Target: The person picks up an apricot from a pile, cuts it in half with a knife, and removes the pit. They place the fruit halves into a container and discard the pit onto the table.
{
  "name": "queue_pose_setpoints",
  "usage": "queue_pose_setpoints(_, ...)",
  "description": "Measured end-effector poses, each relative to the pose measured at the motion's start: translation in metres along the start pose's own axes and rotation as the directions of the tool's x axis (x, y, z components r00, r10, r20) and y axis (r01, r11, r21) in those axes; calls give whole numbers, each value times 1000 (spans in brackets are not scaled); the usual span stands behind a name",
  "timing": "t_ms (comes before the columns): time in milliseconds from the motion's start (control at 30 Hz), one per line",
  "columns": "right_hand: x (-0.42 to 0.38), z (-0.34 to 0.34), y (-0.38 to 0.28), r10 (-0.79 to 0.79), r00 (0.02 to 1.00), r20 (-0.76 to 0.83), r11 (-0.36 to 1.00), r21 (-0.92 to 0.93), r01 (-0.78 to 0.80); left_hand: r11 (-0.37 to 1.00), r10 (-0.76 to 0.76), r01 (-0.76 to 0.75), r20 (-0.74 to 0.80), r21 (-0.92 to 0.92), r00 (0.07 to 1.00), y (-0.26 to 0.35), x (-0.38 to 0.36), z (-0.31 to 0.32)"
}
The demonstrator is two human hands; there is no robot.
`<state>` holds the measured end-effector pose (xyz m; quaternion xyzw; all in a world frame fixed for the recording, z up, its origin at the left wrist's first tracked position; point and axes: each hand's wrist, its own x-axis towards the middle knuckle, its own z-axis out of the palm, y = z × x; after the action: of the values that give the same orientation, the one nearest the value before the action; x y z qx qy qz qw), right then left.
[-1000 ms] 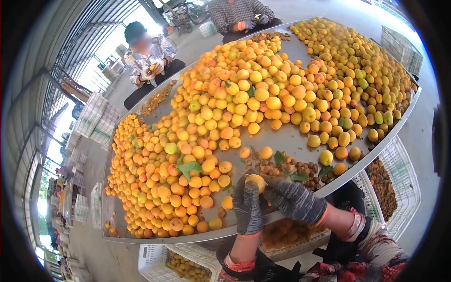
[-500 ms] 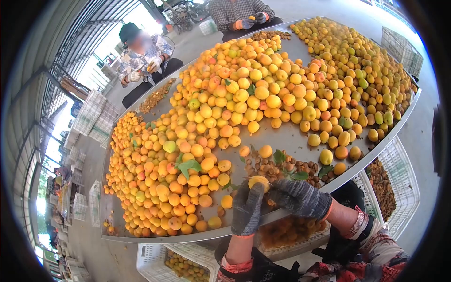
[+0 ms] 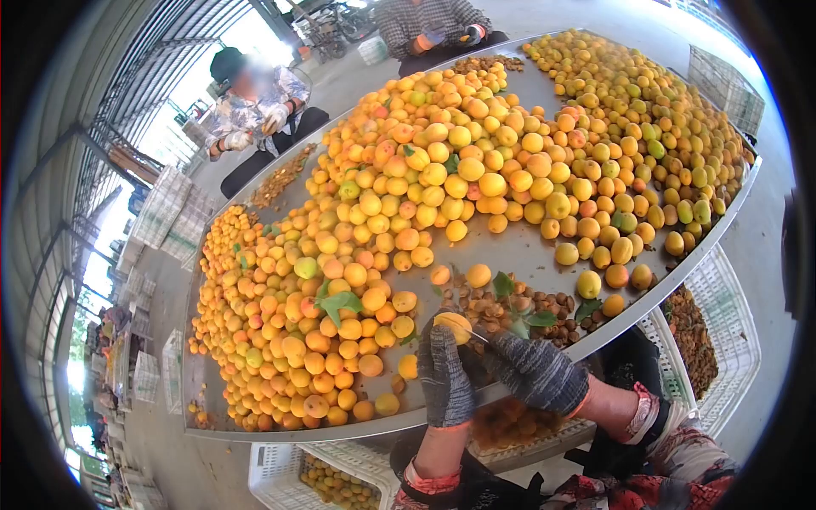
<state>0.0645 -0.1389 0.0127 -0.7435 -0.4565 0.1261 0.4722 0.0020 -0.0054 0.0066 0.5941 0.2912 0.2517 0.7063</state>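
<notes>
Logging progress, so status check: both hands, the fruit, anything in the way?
Left hand holding an apricot. Right hand gripping a thin metal tool, tip close to the fruit. Brown pits and green leaves lie just beyond.

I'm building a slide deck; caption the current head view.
Left hand holds an apricot beside the right hand, over a metal table heaped with apricots.

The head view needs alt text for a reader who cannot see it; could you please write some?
Gloved left hand holding an apricot and gloved right hand holding a thin tool, at the edge of a metal table heaped with apricots. Two people sit across it; white crates stand below.
</notes>
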Motion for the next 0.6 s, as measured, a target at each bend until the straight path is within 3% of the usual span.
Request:
queue_pose_setpoints(67, 4, 6, 0, -42, 999, -28, 997, -60, 40, 990, 138, -137, -82, 16, 987, -18, 6, -1)
queue_pose_setpoints(133, 6, 10, -2, -80, 995, -61, 990, -125, 72, 994, 102, -104, -109, -15, 989, -32, 6, -2)
queue_pose_setpoints(200, 10, 11, -7, 26, 994, -103, 995, -95, -36, 995, 70, -78, -143, -54, 987, -32, 6, -4)
queue_pose_setpoints(267, 16, 12, -11, 50, 995, -87, 995, -86, -58, 960, 236, -227, -32, 164, 971, -19, 5, -6)
queue_pose_setpoints(333, 15, 14, -11, 80, 994, -70, 994, -72, -85, 987, 137, -133, -39, 90, 990, -14, 5, -9)
queue_pose_setpoints(367, 15, 15, -9, 42, 998, -40, 997, 65, -39, 999, 45, -44, -38, 16, 998, -10, 5, -10)
queue_pose_setpoints(400, 15, 16, -6, -2, 1000, -13, 980, 201, 5, 999, 48, -47, -41, 17, 998, -3, 4, -9)
queue_pose_setpoints(433, 14, 18, -2, -4, 1000, -10, 979, 202, 6, 998, 53, -53, -26, 15, 998, 6, 1, -6)
queue_pose_setpoints(500, 8, 21, 7, -41, 997, 63, 750, 662, -11, 998, 59, -59, -9, 11, 998, 9, 0, -5)
queue_pose_setpoints(600, 7, 4, 10, -30, 984, 175, 864, 500, -62, 987, 159, -160, 29, 31, 987, 5, -3, -6)
